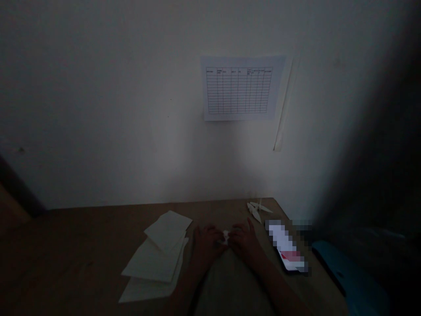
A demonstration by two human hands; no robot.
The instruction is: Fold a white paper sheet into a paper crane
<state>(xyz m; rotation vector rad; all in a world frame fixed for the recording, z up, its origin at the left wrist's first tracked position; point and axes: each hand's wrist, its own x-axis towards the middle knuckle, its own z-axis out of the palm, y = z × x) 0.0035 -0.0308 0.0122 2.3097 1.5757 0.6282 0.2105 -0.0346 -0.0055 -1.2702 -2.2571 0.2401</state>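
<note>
In dim light my left hand (205, 241) and my right hand (245, 241) meet on the brown table (82, 245). Between their fingertips sits a small white folded paper piece (225, 237). Both hands pinch it, fingers curled around it. A larger pale sheet (226, 285) lies under my wrists. A finished folded paper crane (257, 210) rests near the table's far right edge, just beyond my right hand.
Several loose white sheets (158, 259) lie stacked left of my hands. A lit phone (287, 248) lies at the right, a blue object (348, 276) beyond the table's edge. A printed table sheet (241, 87) hangs on the white wall.
</note>
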